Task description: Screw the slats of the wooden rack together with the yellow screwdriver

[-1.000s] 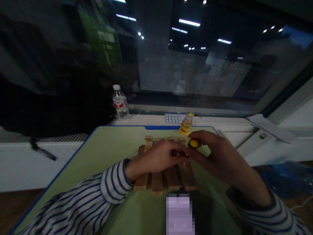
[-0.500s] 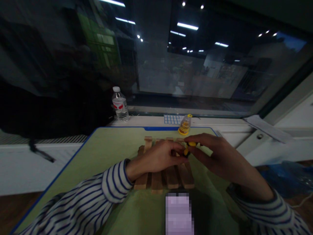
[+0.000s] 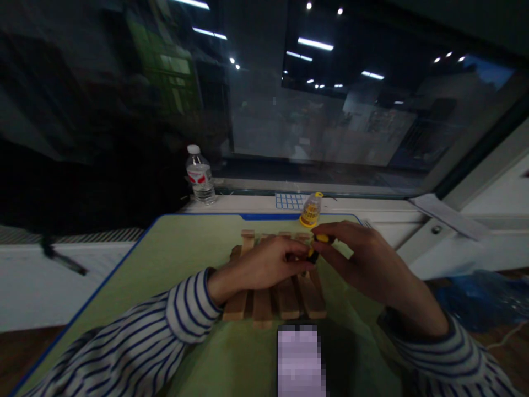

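My left hand [image 3: 268, 262] reaches over a slatted wooden rack [image 3: 262, 313], its thumb and fingers pinched on a small yellow-and-black piece [image 3: 313, 255]. Just right of it, my right hand [image 3: 359, 251] grips a second yellow-and-black bit [image 3: 322, 239] between thumb and forefinger. The two bits are close together at the fingertips; whether they are joined I cannot tell. Both are too small and partly covered to name. My left hand and forearm hide much of the rack's middle. Behind the hands stands a clear cone-shaped container [image 3: 311, 210] with a yellow cap and base.
The rack lies on a green, blue-edged table [image 3: 182, 242]. A phone [image 3: 300, 358] with a blurred screen is at the near side. A water bottle [image 3: 200, 179] and a blue-gridded sheet [image 3: 289, 200] rest on the window sill. Papers [image 3: 450, 215] lie at the right.
The view has shifted slightly, moving everything a little left. My right fingers and the bit in them have tilted a little; both hands keep their pinch.
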A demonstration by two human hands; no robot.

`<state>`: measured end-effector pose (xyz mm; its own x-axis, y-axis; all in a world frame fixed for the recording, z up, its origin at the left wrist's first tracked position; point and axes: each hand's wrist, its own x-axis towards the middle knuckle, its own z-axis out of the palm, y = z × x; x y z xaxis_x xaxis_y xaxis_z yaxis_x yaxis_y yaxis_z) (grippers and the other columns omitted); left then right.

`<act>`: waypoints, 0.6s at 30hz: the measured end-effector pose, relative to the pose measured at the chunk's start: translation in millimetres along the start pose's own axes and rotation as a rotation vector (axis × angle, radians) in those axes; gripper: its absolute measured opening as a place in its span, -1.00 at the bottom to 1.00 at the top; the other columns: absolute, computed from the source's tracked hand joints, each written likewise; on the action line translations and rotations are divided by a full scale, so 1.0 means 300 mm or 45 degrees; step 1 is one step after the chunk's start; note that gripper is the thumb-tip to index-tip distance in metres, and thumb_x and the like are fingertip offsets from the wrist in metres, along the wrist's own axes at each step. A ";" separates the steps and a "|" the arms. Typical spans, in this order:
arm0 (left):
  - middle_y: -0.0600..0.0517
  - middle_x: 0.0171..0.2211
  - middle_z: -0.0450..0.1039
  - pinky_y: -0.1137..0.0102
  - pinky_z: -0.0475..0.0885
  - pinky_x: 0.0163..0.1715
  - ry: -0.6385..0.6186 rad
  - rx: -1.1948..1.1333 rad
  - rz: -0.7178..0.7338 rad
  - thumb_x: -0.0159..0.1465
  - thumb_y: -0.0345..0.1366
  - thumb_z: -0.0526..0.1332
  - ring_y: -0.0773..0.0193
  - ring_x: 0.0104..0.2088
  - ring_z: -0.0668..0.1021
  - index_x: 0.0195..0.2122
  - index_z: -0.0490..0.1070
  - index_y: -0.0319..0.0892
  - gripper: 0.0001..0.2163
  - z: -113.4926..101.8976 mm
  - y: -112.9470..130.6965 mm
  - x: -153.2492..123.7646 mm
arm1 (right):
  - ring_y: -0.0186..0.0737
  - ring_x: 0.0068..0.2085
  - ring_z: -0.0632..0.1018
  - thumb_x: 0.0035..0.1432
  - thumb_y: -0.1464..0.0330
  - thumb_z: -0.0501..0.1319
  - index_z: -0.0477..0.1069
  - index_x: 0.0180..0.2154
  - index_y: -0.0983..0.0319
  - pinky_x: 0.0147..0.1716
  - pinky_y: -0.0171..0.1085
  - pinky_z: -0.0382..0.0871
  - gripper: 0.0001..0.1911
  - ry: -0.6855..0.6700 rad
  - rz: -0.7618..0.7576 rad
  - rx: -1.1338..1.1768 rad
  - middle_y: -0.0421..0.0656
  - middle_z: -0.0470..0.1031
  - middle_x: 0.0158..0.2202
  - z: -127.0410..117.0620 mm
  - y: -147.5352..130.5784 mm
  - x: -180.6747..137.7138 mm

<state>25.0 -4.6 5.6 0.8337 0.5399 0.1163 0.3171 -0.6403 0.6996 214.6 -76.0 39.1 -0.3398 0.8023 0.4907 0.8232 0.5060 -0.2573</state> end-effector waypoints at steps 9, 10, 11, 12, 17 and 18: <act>0.09 -0.30 0.53 0.46 0.32 -0.34 0.068 -0.154 0.036 0.30 -0.26 0.18 0.33 -0.32 0.51 -0.15 0.47 -0.17 -0.84 0.012 -0.005 -0.001 | -0.12 -0.19 0.59 0.24 0.32 0.15 0.46 -0.14 0.23 -0.18 -0.14 0.47 -0.80 0.024 0.011 -0.054 -0.03 0.60 -0.17 0.004 -0.001 0.009; 0.08 -0.30 0.53 0.46 0.32 -0.33 0.080 -0.161 0.025 0.30 -0.24 0.19 0.32 -0.31 0.52 -0.16 0.47 -0.17 -0.83 0.014 -0.008 -0.001 | -0.12 -0.19 0.59 0.25 0.31 0.14 0.46 -0.14 0.23 -0.18 -0.13 0.47 -0.79 0.023 0.015 -0.059 -0.02 0.59 -0.17 0.004 -0.001 0.009; 0.08 -0.29 0.54 0.45 0.33 -0.31 0.090 -0.164 0.019 0.29 -0.22 0.20 0.31 -0.29 0.53 -0.17 0.48 -0.17 -0.83 0.016 -0.011 -0.001 | -0.11 -0.19 0.59 0.25 0.30 0.14 0.46 -0.15 0.23 -0.18 -0.12 0.47 -0.79 0.022 0.013 -0.068 -0.02 0.59 -0.17 0.005 -0.001 0.009; 0.07 -0.27 0.54 0.44 0.33 -0.29 0.097 -0.167 0.018 0.28 -0.21 0.21 0.30 -0.28 0.53 -0.17 0.48 -0.16 -0.82 0.017 -0.014 -0.001 | -0.11 -0.19 0.59 0.25 0.30 0.14 0.46 -0.15 0.23 -0.18 -0.12 0.47 -0.79 0.018 0.008 -0.078 -0.02 0.59 -0.17 0.006 -0.001 0.009; 0.05 -0.23 0.54 0.42 0.34 -0.24 0.069 -0.146 0.008 0.30 -0.22 0.19 0.28 -0.24 0.53 -0.13 0.50 -0.15 -0.80 0.016 -0.020 0.002 | -0.09 -0.19 0.58 0.25 0.29 0.13 0.46 -0.15 0.24 -0.20 -0.11 0.46 -0.79 0.017 0.026 -0.099 0.00 0.59 -0.20 0.010 -0.007 0.007; 0.05 -0.23 0.54 0.41 0.34 -0.24 0.062 -0.131 0.001 0.30 -0.22 0.18 0.28 -0.25 0.53 -0.12 0.51 -0.15 -0.79 0.014 -0.019 0.002 | -0.10 -0.20 0.58 0.25 0.29 0.13 0.45 -0.16 0.25 -0.20 -0.12 0.45 -0.79 0.019 0.034 -0.096 -0.01 0.59 -0.21 0.011 -0.008 0.008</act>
<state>25.4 -2.9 -1.3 0.8102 0.5668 0.1493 0.2662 -0.5828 0.7678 210.4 -74.2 38.0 -0.3109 0.8102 0.4968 0.8641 0.4587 -0.2073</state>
